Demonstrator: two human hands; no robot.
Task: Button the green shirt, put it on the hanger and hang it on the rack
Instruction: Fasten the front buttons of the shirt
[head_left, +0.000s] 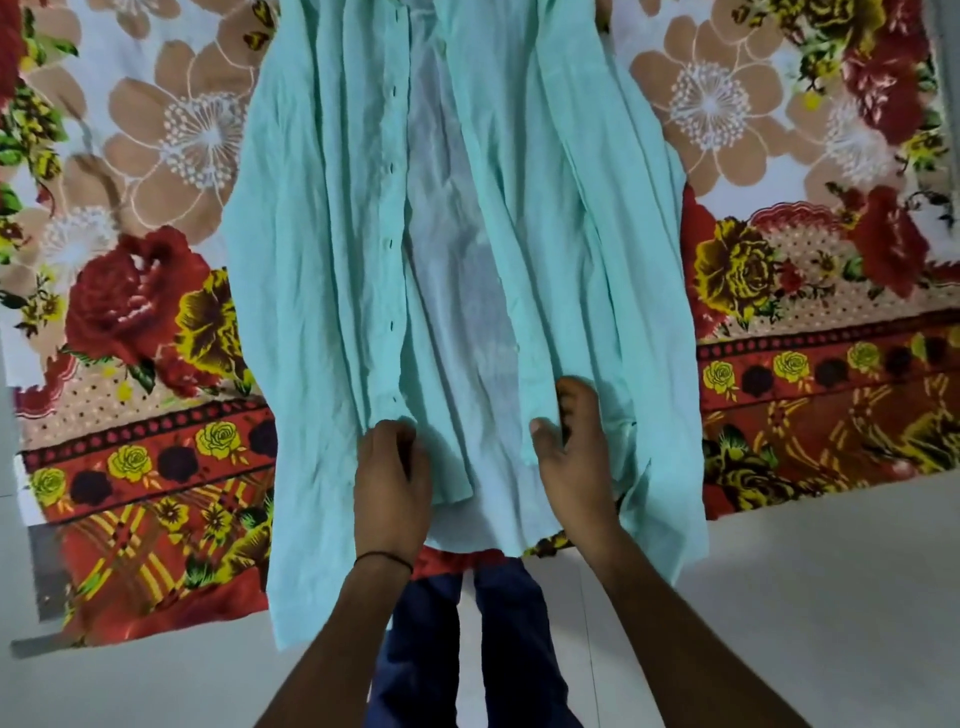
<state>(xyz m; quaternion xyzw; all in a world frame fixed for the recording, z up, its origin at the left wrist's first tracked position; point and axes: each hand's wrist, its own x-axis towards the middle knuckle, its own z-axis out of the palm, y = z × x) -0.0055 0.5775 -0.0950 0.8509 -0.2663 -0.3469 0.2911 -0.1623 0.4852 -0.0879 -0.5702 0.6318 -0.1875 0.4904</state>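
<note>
- Mint-green cotton-like cloth: the green shirt (322, 218), head view, laid front up and unbuttoned on a floral bedspread (145, 249), collar end away from the wearer, hem at the near edge and spilling slightly over it.
- Left front panel, as the wearer sees it, carries the buttonhole placket (392, 244); a row of small dark slits runs down it. The right front panel (561, 234) lies apart from it, with paler inner cloth (457, 249) showing between them. Buttons cannot be made out.
- Left hand (392, 480): fingers curled at the bottom end of the buttonhole placket, apparently pinching its hem corner; a dark thread sits on that wrist.
- Right hand (574, 447): thumb and fingers closed loosely on the inner edge of the right front panel near the hem; the exact pinch is partly hidden by folds.
- Handling, as a judgement: thin, light, limp and much creased; it will slide and bunch rather than hold shape, so each edge wants gripping right at the placket, close to the button being worked, with the two edges drawn level first.
- Stage, as a judgement: buttoning not yet begun; lowest hole is the likely start.
- Also seen: pale tiled floor (805, 597), dark blue trousers (498, 649) of the wearer. No hanger or rack in view.
</note>
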